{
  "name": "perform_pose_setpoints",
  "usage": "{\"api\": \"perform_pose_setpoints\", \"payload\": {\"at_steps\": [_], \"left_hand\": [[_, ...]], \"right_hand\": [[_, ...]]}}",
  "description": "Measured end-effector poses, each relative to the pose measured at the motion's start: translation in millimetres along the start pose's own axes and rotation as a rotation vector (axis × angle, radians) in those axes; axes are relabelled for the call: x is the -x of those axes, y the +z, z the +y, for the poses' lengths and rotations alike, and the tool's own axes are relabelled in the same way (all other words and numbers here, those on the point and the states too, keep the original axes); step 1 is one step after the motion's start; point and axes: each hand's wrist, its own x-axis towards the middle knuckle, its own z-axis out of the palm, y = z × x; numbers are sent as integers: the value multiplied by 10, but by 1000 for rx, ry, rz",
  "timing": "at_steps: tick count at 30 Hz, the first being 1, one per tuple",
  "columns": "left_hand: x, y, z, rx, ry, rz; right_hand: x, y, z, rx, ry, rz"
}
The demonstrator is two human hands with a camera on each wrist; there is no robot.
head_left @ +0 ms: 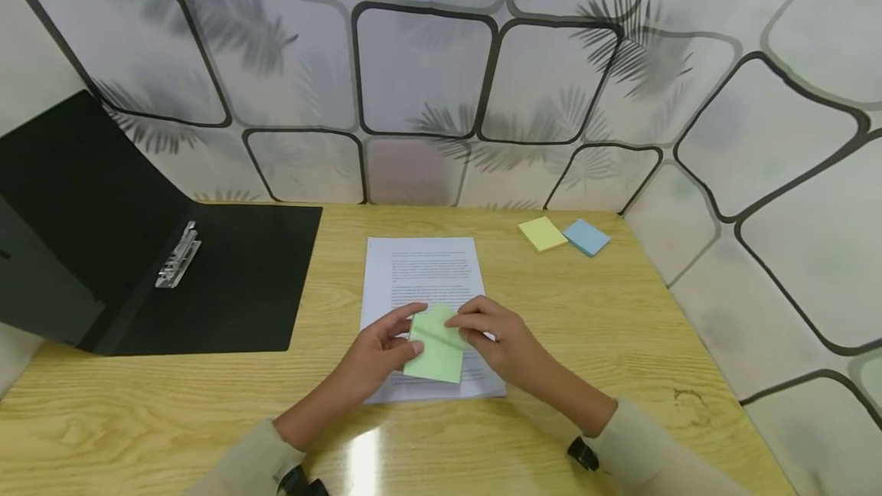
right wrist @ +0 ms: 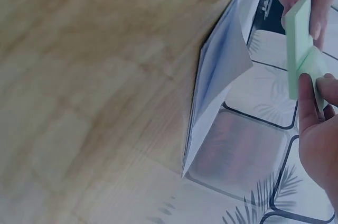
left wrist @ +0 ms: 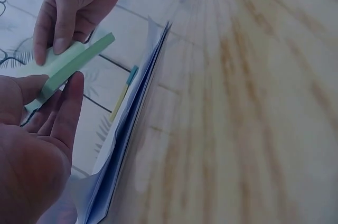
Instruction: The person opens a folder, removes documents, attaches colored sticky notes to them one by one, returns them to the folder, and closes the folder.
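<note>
My left hand (head_left: 377,350) grips a pale green sticky note pad (head_left: 434,362) by its left side, thumb on top. The pad is held over a stack of printed paper (head_left: 427,266) on the table. My right hand (head_left: 499,339) pinches the top sheet (right wrist: 313,65) of the pad between thumb and fingers. That sheet is bent up from the pad, as the right wrist view shows. In the left wrist view the pad's thick edge (left wrist: 79,63) faces the camera.
A black clip folder (head_left: 241,282) lies open on the left, its cover raised and a metal clip (head_left: 179,255) inside. At the back right are a yellow sticky note pad (head_left: 543,234) and a blue one (head_left: 587,237). A patterned wall (head_left: 427,75) rises behind the wooden table (head_left: 586,312).
</note>
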Motion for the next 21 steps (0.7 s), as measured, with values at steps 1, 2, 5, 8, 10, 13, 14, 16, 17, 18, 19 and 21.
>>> {"api": "perform_pose_setpoints", "payload": {"at_steps": [1, 2, 5, 8, 10, 13, 14, 16, 17, 18, 19, 21], "left_hand": [[5, 1, 0, -4, 0, 4], [9, 0, 0, -8, -1, 6], [25, -3, -9, -16, -7, 15], [39, -15, -22, -25, -10, 14], [51, -28, -30, -31, -10, 14], [75, -53, -38, -42, -3, 15], [85, -61, -39, -43, -1, 14], [104, -75, -43, -35, 0, 11], [112, -79, -48, -33, -1, 14], [119, -85, -54, -26, -4, 14], [128, -91, -59, -17, -5, 13], [151, -107, -67, -19, -13, 21]], "right_hand": [[-9, -7, 3, -3, 5, 3], [-19, -13, 6, -5, 13, 4], [-41, -30, 15, -20, 53, 0], [-55, -37, 30, -37, 117, -9], [-63, -40, 36, -55, 165, -9], [-79, -48, 31, -95, 242, -5], [-85, -51, 26, -112, 270, -4], [-92, -61, 17, -143, 315, 0], [-93, -64, 17, -154, 338, 4], [-96, -69, 15, -162, 359, 9], [-99, -78, 14, -167, 381, 17], [-100, -103, 36, -175, 424, 36]]}}
